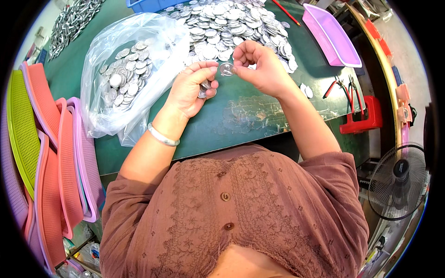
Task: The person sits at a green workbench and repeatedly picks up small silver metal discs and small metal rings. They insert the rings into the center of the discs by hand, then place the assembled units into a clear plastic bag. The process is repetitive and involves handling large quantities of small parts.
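Between my two hands, a round silver metal disc (226, 69) is pinched at its right edge by the thumb and finger of my right hand (262, 69). My left hand (185, 92) curls around several similar discs (204, 88), and its thumb and forefinger come close to the left edge of the pinched disc; I cannot tell whether they touch it. Just beyond both hands lies a large heap of silver discs (232, 28) on the green table (204, 134). To the left of my left hand, a clear plastic bag (162, 60) holds many loose discs (123, 76).
Stacked plastic baskets (55, 120) crowd the left side. A purple tray (324, 34), red-handled pliers (330, 89) and a red stand (371, 116) are at the right, with a fan (398, 180) beyond. Small metal parts (72, 23) lie far left, near a blue bin (148, 4).
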{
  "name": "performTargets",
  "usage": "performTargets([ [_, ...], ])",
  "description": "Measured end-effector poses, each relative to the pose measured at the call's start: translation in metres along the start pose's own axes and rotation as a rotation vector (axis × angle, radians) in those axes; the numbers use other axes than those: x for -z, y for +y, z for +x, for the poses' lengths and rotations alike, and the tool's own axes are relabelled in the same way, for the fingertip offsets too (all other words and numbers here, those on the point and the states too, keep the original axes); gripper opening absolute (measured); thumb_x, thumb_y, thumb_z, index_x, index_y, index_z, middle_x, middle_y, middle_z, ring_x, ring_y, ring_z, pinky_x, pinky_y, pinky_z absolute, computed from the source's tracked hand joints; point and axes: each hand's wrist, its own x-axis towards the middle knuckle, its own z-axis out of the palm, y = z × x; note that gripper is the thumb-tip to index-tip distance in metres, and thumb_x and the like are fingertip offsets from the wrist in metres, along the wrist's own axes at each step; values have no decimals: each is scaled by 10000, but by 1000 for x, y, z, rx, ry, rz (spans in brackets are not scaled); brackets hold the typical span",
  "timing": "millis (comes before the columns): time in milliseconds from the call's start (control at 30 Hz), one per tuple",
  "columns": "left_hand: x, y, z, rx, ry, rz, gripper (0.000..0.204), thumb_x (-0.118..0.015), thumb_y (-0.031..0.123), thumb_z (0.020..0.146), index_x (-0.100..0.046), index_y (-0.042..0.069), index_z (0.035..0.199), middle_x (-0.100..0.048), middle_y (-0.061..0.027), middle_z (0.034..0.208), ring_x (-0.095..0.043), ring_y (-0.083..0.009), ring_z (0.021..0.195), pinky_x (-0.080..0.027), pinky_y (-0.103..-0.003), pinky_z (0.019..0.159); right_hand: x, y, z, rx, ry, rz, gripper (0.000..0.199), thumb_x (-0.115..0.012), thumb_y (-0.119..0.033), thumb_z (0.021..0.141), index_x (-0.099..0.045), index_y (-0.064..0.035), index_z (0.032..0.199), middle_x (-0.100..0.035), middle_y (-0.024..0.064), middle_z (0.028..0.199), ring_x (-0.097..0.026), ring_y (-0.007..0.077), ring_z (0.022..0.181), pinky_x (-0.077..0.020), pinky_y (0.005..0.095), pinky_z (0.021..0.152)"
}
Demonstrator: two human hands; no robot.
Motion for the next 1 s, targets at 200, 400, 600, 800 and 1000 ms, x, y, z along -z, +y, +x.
performTargets([
  [200,-4,-1,-1,51,-67,-4,294,-515,27,798,-481,-13,1088,-548,-55,794,-524,-135,657,-416,-198,510,4,-9,-13,67,36,-71,156,-583,-40,707,-526,-1,847,-535,8,731,-502,84,691,-430,230,648],
  [400,-4,-5,-4,82,-90,36,358,-516,8,794,-451,-31,1143,-560,-148,993,-576,-195,867,-499,-256,727,61,2,-45,-112,138,-253,161,-546,-46,702,-585,20,843,-559,16,696,-493,72,642,-403,212,589],
  [600,-12,-6,-6,130,-106,5,374,-535,63,827,-440,-19,1179,-539,-159,1079,-577,-216,911,-515,-271,734,115,20,-94,-390,280,-168,160,-532,-18,707,-589,38,845,-566,5,710,-486,54,637,-392,195,586],
  [800,-10,-7,-5,139,-127,21,364,-520,85,842,-443,16,1191,-547,-148,1067,-586,-206,875,-526,-250,630,116,46,-101,-274,356,-817,166,-547,-66,683,-598,0,827,-589,101,756,-569,221,709,-442,315,657],
  [1000,-12,-5,-7,172,-83,57,345,-511,105,851,-448,20,1179,-571,-133,990,-592,-180,798,-514,-235,575,62,32,-55,-27,214,-844,184,-610,-158,700,-608,-46,845,-582,112,785,-562,285,779,-441,373,702],
])
